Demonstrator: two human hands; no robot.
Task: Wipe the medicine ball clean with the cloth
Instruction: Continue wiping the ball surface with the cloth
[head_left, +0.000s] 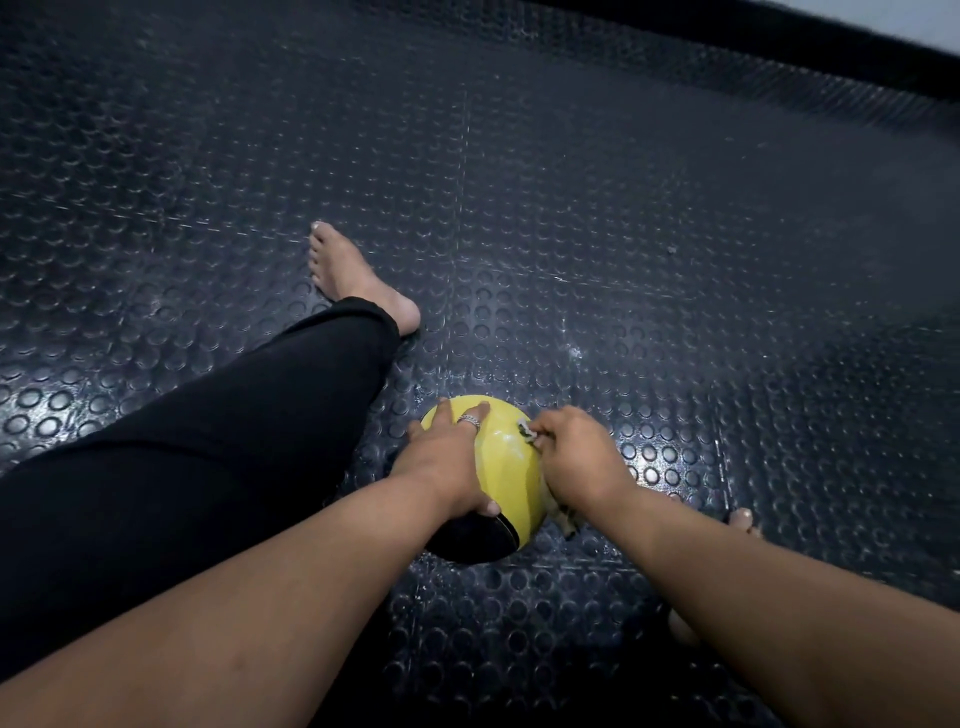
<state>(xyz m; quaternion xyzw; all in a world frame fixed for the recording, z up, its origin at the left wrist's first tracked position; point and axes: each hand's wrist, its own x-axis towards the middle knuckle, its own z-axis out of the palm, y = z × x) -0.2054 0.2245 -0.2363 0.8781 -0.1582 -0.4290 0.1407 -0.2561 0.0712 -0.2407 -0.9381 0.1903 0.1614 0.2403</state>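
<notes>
A person seated on a dark studded rubber floor (571, 208) steadies a yellow-and-black medicine ball (506, 462) that rests on the floor between outstretched legs. The left hand (447, 457) lies spread over the ball's left side, a ring (469, 420) on one finger and the thumb curled under near the black panel. The right hand (582, 457) is curled around a small cloth (529, 431), pressing it against the ball's right side. A bare foot (353, 275) extends ahead at left
</notes>
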